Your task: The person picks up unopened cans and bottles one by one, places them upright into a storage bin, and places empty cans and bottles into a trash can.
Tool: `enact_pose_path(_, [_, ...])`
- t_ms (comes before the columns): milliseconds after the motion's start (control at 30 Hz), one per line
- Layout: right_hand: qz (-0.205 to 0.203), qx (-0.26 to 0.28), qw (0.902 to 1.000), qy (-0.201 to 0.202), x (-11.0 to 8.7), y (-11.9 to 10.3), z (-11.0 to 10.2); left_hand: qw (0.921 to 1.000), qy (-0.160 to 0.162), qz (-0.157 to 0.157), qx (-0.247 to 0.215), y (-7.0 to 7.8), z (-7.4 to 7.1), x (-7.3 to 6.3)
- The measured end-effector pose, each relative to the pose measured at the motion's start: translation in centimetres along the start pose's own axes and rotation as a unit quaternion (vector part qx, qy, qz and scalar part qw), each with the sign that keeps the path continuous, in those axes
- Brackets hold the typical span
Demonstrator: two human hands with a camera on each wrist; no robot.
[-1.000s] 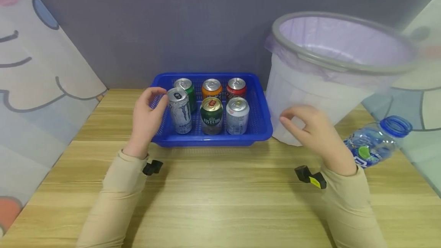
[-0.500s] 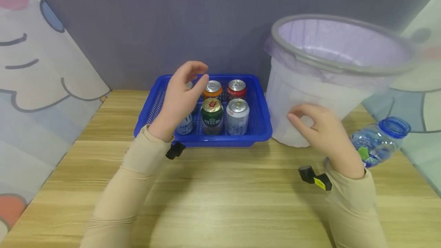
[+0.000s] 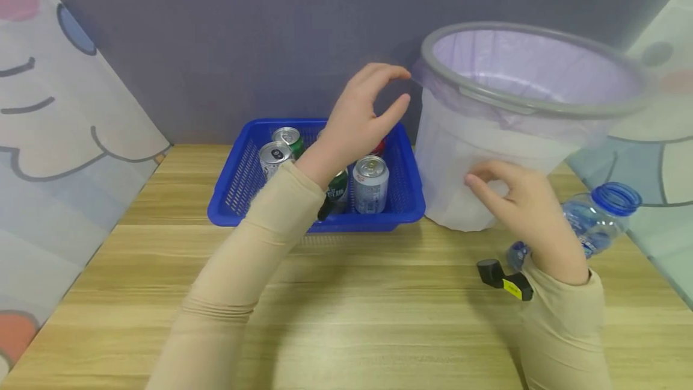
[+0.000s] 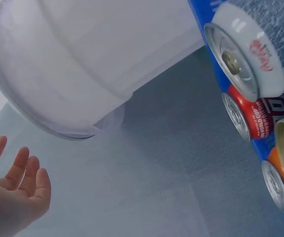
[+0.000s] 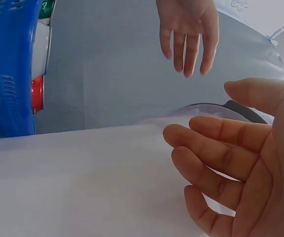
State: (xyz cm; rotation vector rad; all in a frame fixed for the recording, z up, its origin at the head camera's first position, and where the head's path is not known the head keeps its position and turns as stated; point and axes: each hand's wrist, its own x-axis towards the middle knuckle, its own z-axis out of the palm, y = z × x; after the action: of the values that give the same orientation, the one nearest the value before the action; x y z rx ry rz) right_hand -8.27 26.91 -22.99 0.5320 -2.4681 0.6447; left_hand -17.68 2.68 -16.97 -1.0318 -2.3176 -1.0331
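Observation:
My left hand (image 3: 360, 116) hovers empty above the back of the blue basket (image 3: 230, 200), thumb and fingers spread, fingertips close to the bin's left rim. Whether they touch the bag's edge is unclear. A white lidded bin look is absent; the tall white bin (image 3: 455, 143) has a grey rim and purple liner. Upright in the basket are drink cans: a tall pale can (image 3: 273, 155), green can (image 3: 292, 137), dark green can (image 3: 338, 191), silver-white can (image 3: 370, 182), red can (image 4: 250, 113) and orange can (image 4: 277, 185). My right hand (image 3: 522, 209) is loosely bent before the bin, holding nothing.
A clear plastic bottle (image 3: 601, 215) with a blue neck lies on the wooden table (image 3: 379, 318), partly behind my right hand. A grey wall (image 3: 243, 35) stands behind the basket, and cartoon-printed panels flank the table.
My left hand has moved right and up, from beside the tall pale can across the basket toward the bin's rim. My right hand has shifted slightly right. The cans remain in the basket.

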Motion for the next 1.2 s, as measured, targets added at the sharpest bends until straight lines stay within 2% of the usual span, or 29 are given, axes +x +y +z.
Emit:
enact_pose_path(100, [0.003, 0.004, 1.0, 0.005, -0.1, 0.1, -0.1, 0.9993, -0.014, 0.019, 0.03, 0.1, 0.6, 1.2])
enact_pose_path(233, [0.007, 0.006, 0.9999, 0.004, -0.3, 0.2, -0.3, 0.9978, -0.035, 0.035, 0.045, 0.7, 1.5, 2.4])
enact_pose_path(467, [0.007, 0.01, 0.9999, 0.009, -0.5, 0.2, -0.6, 0.9932, -0.094, 0.036, 0.058, 2.0, 2.7, 3.9])
enact_pose_path(567, [0.005, 0.012, 0.9999, 0.01, -0.6, 0.2, -0.7, 0.9925, -0.108, 0.03, 0.048, 2.2, 3.3, 4.4])
enact_pose_path(667, [0.003, 0.013, 0.9999, 0.008, -0.6, 0.2, -0.8, 0.9927, -0.097, 0.049, 0.051, 2.2, 3.7, 4.9])
enact_pose_path(833, [0.009, 0.009, 0.9999, 0.006, -0.7, 0.1, -1.1, 0.9912, -0.059, 0.108, 0.048, 1.7, 4.4, 5.2])
enact_pose_path(933, [0.018, 0.005, 0.9998, 0.009, -0.8, 0.0, -1.6, 0.9909, -0.052, 0.115, 0.048, 1.4, 4.7, 5.2])
enact_pose_path(1033, [0.028, 0.008, 0.9993, 0.022, -1.1, 0.0, -2.1, 0.9915, -0.051, 0.107, 0.054, 1.3, 4.8, 5.1])
enact_pose_path(1200, [0.053, 0.02, 0.9952, 0.08, -1.6, 0.2, -2.9, 0.9912, -0.04, 0.112, 0.059, 1.3, 4.9, 4.8])
